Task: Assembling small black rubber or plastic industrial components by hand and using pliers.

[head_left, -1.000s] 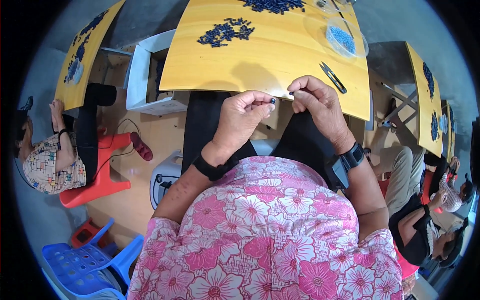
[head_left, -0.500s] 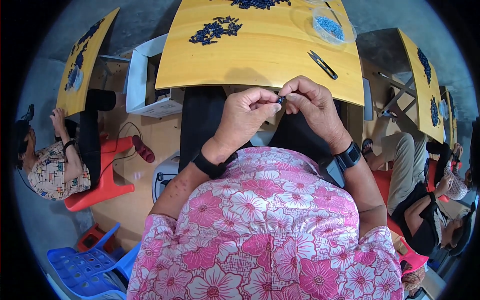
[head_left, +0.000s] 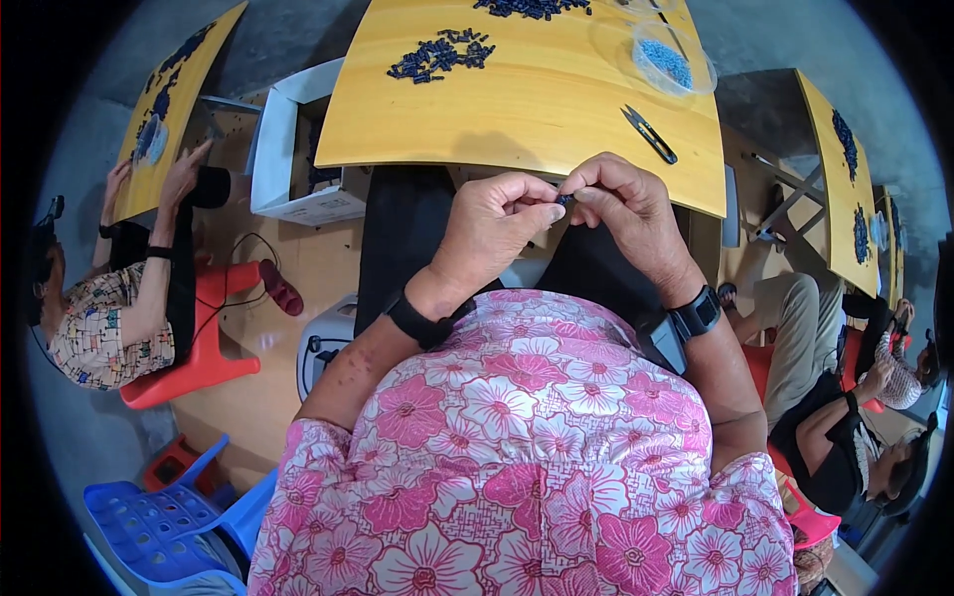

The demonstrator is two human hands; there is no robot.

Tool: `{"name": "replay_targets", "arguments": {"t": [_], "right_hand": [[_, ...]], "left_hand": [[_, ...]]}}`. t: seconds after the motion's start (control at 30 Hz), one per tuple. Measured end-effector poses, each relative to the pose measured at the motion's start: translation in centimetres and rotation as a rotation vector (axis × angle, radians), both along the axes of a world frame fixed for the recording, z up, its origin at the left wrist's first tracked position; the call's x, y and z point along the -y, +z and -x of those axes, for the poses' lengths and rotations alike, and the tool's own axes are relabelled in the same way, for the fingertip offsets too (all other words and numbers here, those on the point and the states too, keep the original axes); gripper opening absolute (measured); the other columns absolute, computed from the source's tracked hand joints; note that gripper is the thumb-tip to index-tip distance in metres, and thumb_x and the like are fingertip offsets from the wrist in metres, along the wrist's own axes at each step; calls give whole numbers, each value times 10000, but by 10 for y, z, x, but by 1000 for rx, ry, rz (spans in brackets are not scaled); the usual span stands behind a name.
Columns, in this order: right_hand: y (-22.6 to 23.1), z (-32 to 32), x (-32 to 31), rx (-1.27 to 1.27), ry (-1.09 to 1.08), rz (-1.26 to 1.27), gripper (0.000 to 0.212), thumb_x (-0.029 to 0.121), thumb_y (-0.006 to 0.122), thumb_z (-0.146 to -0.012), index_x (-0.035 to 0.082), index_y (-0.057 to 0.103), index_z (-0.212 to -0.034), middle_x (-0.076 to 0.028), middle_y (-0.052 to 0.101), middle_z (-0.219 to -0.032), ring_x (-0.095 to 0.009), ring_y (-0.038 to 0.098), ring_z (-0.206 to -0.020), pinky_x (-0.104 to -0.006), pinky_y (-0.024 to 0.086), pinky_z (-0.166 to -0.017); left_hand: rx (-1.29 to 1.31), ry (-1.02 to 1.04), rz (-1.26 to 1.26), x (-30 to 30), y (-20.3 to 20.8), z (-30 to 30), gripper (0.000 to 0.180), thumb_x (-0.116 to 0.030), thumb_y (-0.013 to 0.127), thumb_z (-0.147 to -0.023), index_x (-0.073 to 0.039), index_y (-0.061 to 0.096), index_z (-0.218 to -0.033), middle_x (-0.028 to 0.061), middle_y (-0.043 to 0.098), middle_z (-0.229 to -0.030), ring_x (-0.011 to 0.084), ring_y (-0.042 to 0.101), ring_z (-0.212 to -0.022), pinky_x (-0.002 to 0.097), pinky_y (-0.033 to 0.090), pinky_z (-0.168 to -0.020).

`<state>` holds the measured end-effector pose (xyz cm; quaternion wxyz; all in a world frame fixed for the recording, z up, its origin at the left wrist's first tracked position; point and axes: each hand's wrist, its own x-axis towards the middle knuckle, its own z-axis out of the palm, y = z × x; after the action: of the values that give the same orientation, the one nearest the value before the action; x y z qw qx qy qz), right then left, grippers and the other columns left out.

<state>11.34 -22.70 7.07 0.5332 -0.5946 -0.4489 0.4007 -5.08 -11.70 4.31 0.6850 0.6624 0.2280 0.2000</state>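
Just off the near edge of the yellow table [head_left: 556, 124], my left hand [head_left: 487, 230] and my right hand [head_left: 636, 214] meet fingertip to fingertip. Between them they pinch one small dark part [head_left: 564, 199], mostly covered by the fingers. On the tabletop beyond lies a loose pile of small dark cylindrical parts [head_left: 437, 58], with a second pile [head_left: 532, 8] at the far edge. Black thread snips [head_left: 649, 134] rest to the right, their tips pointing away from me. Behind them stands a clear plastic tub [head_left: 708, 74] holding small light-blue pieces [head_left: 664, 62].
An open white box [head_left: 303, 204] stands on the floor left of the table. A blue plastic chair [head_left: 149, 526] is at lower left. People sit at side tables, left [head_left: 184, 109] and right [head_left: 840, 189], with similar dark parts on them.
Both my hands keep pinching the small dark part, turned slightly between the fingers. The view has shifted a little. At the left, the other person's hands have moved up to their table's edge.
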Motion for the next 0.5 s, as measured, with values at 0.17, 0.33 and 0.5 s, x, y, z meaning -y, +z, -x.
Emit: {"name": "replay_targets", "arguments": {"t": [0.17,0.33,0.5], "right_hand": [[4,0,-1,101,-7,25,92,26,605,-918,-13,667,-973,-35,594,-885,-87,592,-708,-232,495,-660],[8,-2,-2,225,13,19,97,3,618,-884,5,669,-966,-55,595,-873,-116,596,-691,-255,495,-654],[11,0,-4,448,41,-61,146,-34,616,-823,28,662,-948,-93,591,-843,-183,600,-672,-294,502,-651]], "left_hand": [[5,7,-2,1,6,0,137,-47,691,-871,24,695,-988,5,674,-850,46,596,-752,197,494,-692],[-28,17,-34,2,7,1,135,-42,681,-872,28,694,-988,2,672,-836,46,594,-743,195,486,-682],[-43,25,-42,2,1,1,132,-39,674,-874,25,696,-987,0,669,-825,44,583,-734,198,479,-673]]}}
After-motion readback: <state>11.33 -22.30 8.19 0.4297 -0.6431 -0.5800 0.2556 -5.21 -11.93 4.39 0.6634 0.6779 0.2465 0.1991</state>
